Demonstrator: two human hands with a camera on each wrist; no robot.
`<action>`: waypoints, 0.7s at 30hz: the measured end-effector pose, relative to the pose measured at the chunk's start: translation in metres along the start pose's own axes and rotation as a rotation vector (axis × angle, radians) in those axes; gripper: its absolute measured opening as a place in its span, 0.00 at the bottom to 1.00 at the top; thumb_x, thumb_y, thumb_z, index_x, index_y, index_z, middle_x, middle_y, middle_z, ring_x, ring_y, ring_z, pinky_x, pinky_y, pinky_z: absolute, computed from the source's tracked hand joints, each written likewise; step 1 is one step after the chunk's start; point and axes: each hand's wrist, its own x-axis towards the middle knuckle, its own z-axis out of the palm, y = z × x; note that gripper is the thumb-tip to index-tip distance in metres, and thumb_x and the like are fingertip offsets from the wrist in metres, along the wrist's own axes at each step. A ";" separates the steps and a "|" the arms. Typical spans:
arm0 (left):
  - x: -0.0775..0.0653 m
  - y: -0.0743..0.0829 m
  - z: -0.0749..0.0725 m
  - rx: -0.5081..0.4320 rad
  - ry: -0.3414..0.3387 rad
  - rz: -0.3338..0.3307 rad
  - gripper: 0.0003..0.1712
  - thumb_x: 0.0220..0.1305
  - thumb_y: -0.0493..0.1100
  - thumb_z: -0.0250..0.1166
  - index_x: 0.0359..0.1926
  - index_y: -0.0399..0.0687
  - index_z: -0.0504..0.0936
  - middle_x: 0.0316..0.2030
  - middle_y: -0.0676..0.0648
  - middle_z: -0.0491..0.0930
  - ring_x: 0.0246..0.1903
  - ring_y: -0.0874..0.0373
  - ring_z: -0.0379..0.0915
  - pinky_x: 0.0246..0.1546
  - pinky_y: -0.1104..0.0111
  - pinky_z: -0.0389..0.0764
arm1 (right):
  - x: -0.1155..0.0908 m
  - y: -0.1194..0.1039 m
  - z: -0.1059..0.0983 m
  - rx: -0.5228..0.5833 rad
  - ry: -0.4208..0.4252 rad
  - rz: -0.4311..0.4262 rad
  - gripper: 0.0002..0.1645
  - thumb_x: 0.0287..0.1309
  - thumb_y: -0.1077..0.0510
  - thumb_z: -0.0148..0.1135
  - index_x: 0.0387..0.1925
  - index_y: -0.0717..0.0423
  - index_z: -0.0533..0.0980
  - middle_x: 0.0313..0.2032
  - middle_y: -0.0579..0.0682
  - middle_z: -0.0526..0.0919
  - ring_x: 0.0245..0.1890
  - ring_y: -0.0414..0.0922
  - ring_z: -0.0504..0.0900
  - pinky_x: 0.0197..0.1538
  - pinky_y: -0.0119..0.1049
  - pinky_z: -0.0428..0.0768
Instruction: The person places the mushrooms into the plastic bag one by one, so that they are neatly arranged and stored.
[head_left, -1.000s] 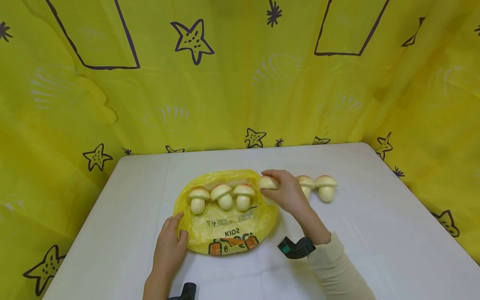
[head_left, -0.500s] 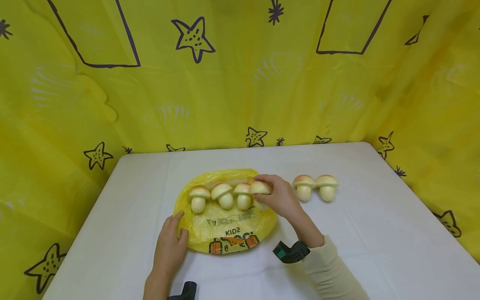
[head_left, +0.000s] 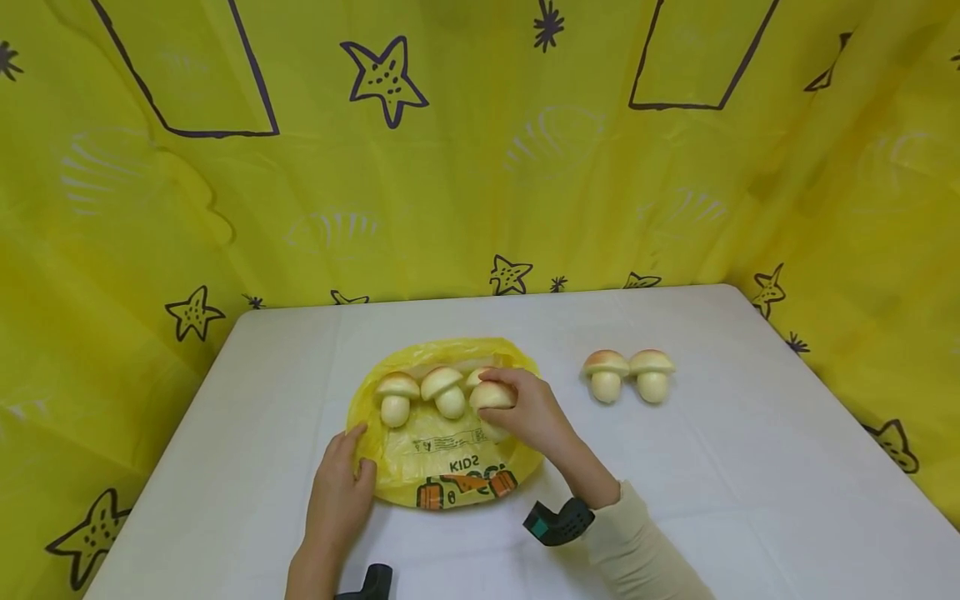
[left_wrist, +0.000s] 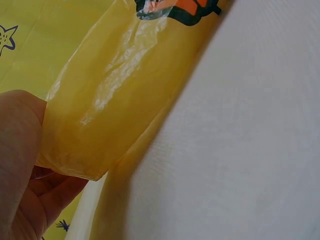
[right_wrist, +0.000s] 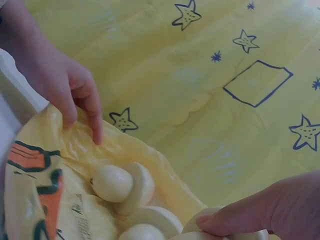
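Observation:
A yellow plastic bag (head_left: 450, 458) lies spread open on the table, printed with "KIDS" and orange shapes. My left hand (head_left: 340, 483) pinches its left edge between thumb and fingers; the left wrist view shows the thin film (left_wrist: 115, 95) in that grip. Inside the bag's opening sit a toy mushroom (head_left: 396, 400) at the left, a second mushroom (head_left: 445, 392) beside it, and a third mushroom (head_left: 476, 377) mostly covered. Between thumb and fingers, my right hand (head_left: 531, 417) grips another pale, tan-capped mushroom (head_left: 491, 397) over the bag's right part, overlapping the third one.
Two more mushrooms stand side by side on the white table (head_left: 720, 467), right of the bag: one nearer (head_left: 606, 375), and another mushroom (head_left: 652, 377) further right. A yellow curtain (head_left: 465, 192) with starfish drawings hangs behind and at both sides. Each wrist wears a black camera (head_left: 558, 522).
My right hand has carried its mushroom leftward, from the bag's right edge to over its opening near the third mushroom. My left hand has kept its grip on the bag's edge.

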 end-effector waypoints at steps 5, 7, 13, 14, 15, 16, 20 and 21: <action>0.000 0.000 0.000 -0.002 -0.003 0.001 0.25 0.58 0.33 0.52 0.58 0.34 0.69 0.54 0.36 0.68 0.56 0.42 0.63 0.55 0.50 0.64 | -0.001 -0.001 0.011 0.011 -0.026 -0.026 0.23 0.41 0.64 0.72 0.44 0.58 0.79 0.46 0.51 0.78 0.45 0.49 0.75 0.45 0.46 0.74; 0.000 0.001 -0.001 -0.004 -0.008 0.001 0.25 0.58 0.32 0.52 0.58 0.34 0.69 0.55 0.36 0.68 0.57 0.42 0.63 0.55 0.50 0.64 | 0.000 -0.003 0.014 0.019 -0.030 -0.038 0.23 0.41 0.64 0.72 0.44 0.59 0.79 0.45 0.52 0.78 0.44 0.49 0.75 0.44 0.46 0.74; 0.000 0.000 -0.001 -0.007 0.000 0.008 0.24 0.58 0.32 0.52 0.57 0.33 0.70 0.54 0.36 0.68 0.56 0.42 0.63 0.55 0.50 0.64 | 0.001 -0.006 0.025 0.028 -0.055 -0.046 0.23 0.42 0.63 0.71 0.45 0.60 0.78 0.45 0.52 0.78 0.43 0.48 0.74 0.44 0.44 0.74; 0.000 0.000 -0.001 -0.008 0.003 0.008 0.24 0.57 0.32 0.52 0.57 0.33 0.70 0.54 0.36 0.68 0.56 0.42 0.63 0.55 0.50 0.64 | 0.001 -0.006 0.027 0.025 -0.063 -0.049 0.23 0.43 0.62 0.71 0.45 0.59 0.78 0.45 0.52 0.78 0.43 0.48 0.75 0.44 0.44 0.75; 0.000 0.000 -0.001 -0.007 0.003 0.007 0.24 0.57 0.32 0.52 0.57 0.34 0.70 0.54 0.36 0.68 0.56 0.42 0.63 0.55 0.50 0.65 | 0.001 -0.006 0.028 0.025 -0.073 -0.054 0.23 0.43 0.62 0.71 0.46 0.60 0.78 0.45 0.52 0.78 0.43 0.48 0.75 0.44 0.43 0.75; 0.000 0.000 -0.001 -0.006 0.004 0.006 0.24 0.57 0.32 0.53 0.57 0.34 0.69 0.54 0.36 0.68 0.56 0.41 0.63 0.54 0.50 0.65 | 0.001 -0.007 0.030 0.025 -0.080 -0.059 0.23 0.43 0.62 0.71 0.46 0.60 0.78 0.45 0.51 0.79 0.42 0.48 0.76 0.43 0.43 0.75; 0.000 0.000 0.000 -0.011 0.009 0.005 0.25 0.57 0.32 0.53 0.58 0.33 0.69 0.54 0.36 0.68 0.56 0.41 0.63 0.54 0.50 0.65 | 0.000 -0.009 0.035 0.033 -0.093 -0.072 0.23 0.43 0.62 0.70 0.46 0.61 0.78 0.43 0.51 0.79 0.41 0.47 0.77 0.42 0.41 0.76; 0.000 0.000 0.000 -0.010 0.010 0.007 0.25 0.57 0.32 0.53 0.58 0.33 0.69 0.54 0.36 0.68 0.56 0.41 0.63 0.54 0.50 0.65 | 0.000 -0.010 0.037 0.040 -0.092 -0.077 0.23 0.44 0.62 0.70 0.46 0.62 0.78 0.43 0.52 0.79 0.40 0.47 0.77 0.41 0.41 0.76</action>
